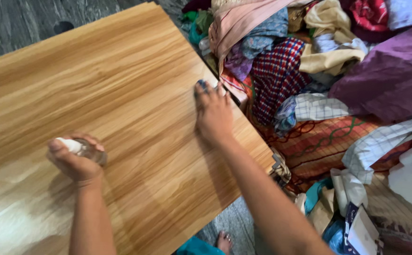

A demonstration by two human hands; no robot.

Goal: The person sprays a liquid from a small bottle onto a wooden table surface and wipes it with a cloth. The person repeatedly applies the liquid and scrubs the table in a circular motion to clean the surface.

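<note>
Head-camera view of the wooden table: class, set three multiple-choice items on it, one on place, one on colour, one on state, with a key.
1. Where does the heap of clothes lie?
A. right of the table
B. on the table
C. left of the table

2. What colour is the bottle cap?
A. red
B. white
C. black

3. How is the right hand?
A. raised
B. clenched in air
C. pressed on a cloth at the table edge

Key: 1 A, the heap sits beyond the right edge. 2 B, the cap above the left hand shows white. 3 C, fingers rest flat on cloth.
</note>
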